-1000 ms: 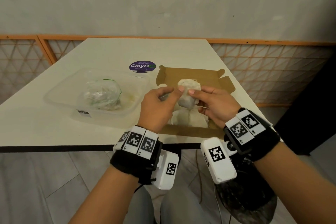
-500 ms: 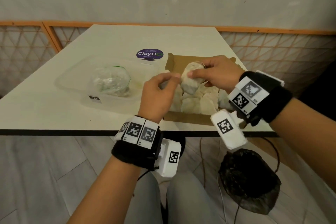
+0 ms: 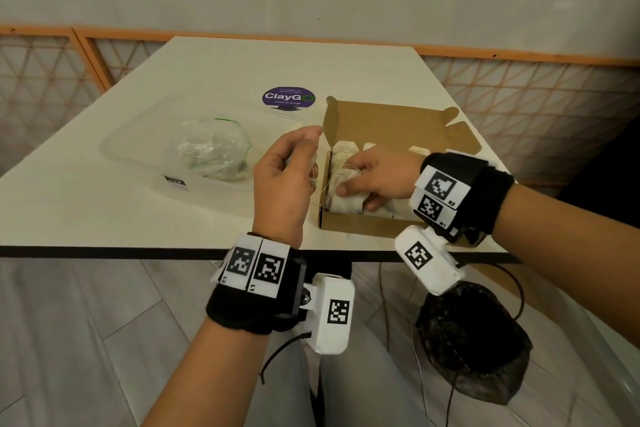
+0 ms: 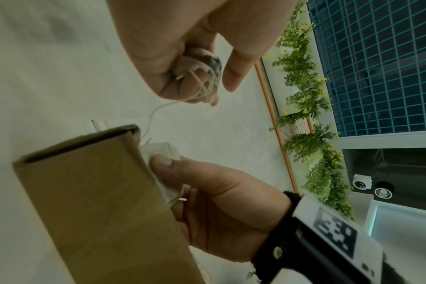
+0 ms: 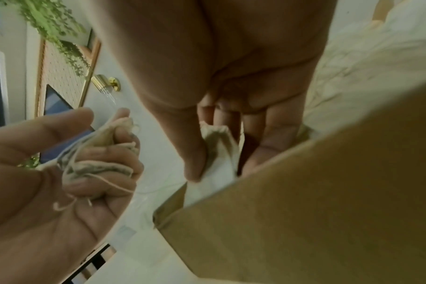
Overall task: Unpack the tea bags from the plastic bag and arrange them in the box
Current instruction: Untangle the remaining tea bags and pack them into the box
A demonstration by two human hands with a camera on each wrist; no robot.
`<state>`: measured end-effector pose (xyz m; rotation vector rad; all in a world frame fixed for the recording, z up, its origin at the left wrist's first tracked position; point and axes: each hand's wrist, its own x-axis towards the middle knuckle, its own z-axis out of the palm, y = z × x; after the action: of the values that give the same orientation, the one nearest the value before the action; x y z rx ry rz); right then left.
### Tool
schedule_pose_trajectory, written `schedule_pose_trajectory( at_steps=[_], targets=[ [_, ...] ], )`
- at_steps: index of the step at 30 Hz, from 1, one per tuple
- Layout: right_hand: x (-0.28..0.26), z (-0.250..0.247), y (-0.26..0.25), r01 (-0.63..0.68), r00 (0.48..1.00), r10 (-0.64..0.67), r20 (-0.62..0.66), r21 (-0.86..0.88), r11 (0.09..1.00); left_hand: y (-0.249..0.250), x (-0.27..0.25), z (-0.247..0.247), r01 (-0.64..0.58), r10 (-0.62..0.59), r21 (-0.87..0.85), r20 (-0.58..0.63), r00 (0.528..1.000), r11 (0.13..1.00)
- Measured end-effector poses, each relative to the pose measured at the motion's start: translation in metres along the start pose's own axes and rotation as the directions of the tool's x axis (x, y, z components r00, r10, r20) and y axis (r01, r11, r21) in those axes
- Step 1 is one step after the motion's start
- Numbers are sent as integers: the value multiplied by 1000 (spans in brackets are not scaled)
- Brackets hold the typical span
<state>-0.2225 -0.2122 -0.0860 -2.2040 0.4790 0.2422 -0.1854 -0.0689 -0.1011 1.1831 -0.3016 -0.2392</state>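
The right hand [image 3: 375,173] is down inside the cardboard box [image 3: 360,224], at its end nearest the left hand. Its thumb and fingers pinch a pale tea bag [image 3: 346,206] and press it against the box's short wall. That tea bag lies with its long axis running away from the person, in line with a row of others already packed just beyond the right hand's fingertips.

The left hand [image 3: 284,180] hovers just outside the same short wall, level with the right hand and close beside it, not touching the box. Its fingers curl around a second tea bag [image 4: 202,63] with loose string tangled over it, while the forefinger and thumb stand partly open. A thread [image 4: 156,113] trails from this bundle down toward the box edge, so the two tea bags may be joined by it; I cannot tell for sure.

The next placement turns on that gap: the left hand's tea bag has only to cross the wall to the right hand's side. The plastic bag [image 3: 211,149], with more tea bags in it, sits in a clear tub on the surface, well out beyond the left hand.

Half a second ago the right hand held its tea bag up above the box, meeting the left hand's fingertips; now it has dropped into the box and the hands have parted.
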Motion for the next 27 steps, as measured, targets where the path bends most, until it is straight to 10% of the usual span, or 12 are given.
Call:
schedule_pose_trajectory(
  at_steps=[7,19,27],
  targets=[
    [-1,0,-12,137,985,-165,-50,-350,927,0,2,1,18,-18,2,12,1000,1000],
    [1,-10,-12,173,890,-296,-347,-343,923,6,16,7,58,-59,16,88,994,998],
    [-29,4,4,259,966,-229,120,-418,871,-1,22,12,151,-160,77,126,979,986]
  ],
)
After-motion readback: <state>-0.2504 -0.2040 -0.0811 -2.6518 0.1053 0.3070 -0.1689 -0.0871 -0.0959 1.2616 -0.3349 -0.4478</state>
